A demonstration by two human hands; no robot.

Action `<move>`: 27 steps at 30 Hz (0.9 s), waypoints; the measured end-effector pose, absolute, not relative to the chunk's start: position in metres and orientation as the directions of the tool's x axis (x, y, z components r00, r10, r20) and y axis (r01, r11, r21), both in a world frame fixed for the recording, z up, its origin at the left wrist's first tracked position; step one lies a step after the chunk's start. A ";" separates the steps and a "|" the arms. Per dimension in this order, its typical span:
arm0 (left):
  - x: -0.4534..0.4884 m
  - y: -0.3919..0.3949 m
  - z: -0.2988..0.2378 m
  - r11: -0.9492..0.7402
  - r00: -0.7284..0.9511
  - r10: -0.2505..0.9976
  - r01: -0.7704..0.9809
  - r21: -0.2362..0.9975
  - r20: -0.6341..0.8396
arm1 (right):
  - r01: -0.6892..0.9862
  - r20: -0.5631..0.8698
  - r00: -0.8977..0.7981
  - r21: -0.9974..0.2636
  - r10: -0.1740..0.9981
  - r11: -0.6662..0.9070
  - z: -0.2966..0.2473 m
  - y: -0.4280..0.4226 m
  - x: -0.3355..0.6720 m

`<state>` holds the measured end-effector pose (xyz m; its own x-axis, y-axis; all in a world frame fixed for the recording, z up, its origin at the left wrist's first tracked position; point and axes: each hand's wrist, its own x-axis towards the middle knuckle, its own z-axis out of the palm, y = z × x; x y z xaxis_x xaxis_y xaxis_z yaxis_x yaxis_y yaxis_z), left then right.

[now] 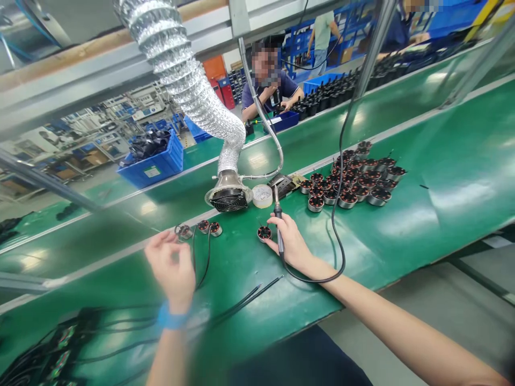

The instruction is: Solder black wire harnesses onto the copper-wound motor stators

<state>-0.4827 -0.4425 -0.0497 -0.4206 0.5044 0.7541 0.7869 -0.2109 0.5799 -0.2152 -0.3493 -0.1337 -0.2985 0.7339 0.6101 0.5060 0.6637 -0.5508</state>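
In my right hand [293, 244] is a soldering iron [278, 217], its tip pointing up and away from me. Thumb and a fingertip of that same hand also reach a small round motor [264, 234] with copper windings, on the green bench. My left hand [171, 265], slightly blurred and with a blue wristband, has curled fingers. Its thumb and fingertips meet at the near edge of another small motor [185, 231]. Beside that lie two more motors, one at the middle [203, 227] and one to its right [215, 229]; black cables run from this group.
Several motors [358, 179] crowd together at right. A fan under a foil duct [229, 198], a round white tub [263, 196] and a dark stand [284, 185] stand at the back. Black cables with boards [60, 348] lie front left. A co-worker [269, 88] sits opposite.
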 end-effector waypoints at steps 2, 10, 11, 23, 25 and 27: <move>-0.458 -0.449 -0.048 -0.316 -0.324 0.642 0.714 0.625 0.695 | 0.474 0.599 -0.287 -0.589 0.747 0.654 -0.135 -0.350 -0.218; -0.422 -0.437 -0.079 0.032 -0.135 0.985 0.764 0.644 0.111 | 0.359 0.490 -0.168 -0.778 0.855 0.516 -0.133 -0.362 -0.229; -0.423 -0.432 -0.083 0.064 -0.157 0.984 0.764 0.642 0.088 | 0.347 0.471 -0.156 -0.797 0.868 0.495 -0.134 -0.362 -0.230; -0.416 -0.403 -0.096 0.148 -0.124 0.988 0.578 0.803 -0.093 | 0.580 0.397 -0.282 -0.655 0.874 0.484 -0.138 -0.367 -0.271; -0.424 -0.405 -0.099 0.146 -0.115 0.989 0.587 0.797 -0.097 | 0.539 0.417 -0.306 -0.665 0.856 0.517 -0.142 -0.367 -0.274; -0.433 -0.408 -0.100 0.151 -0.118 0.988 0.586 0.796 -0.100 | 0.464 0.436 -0.312 -0.706 0.844 0.535 -0.146 -0.368 -0.272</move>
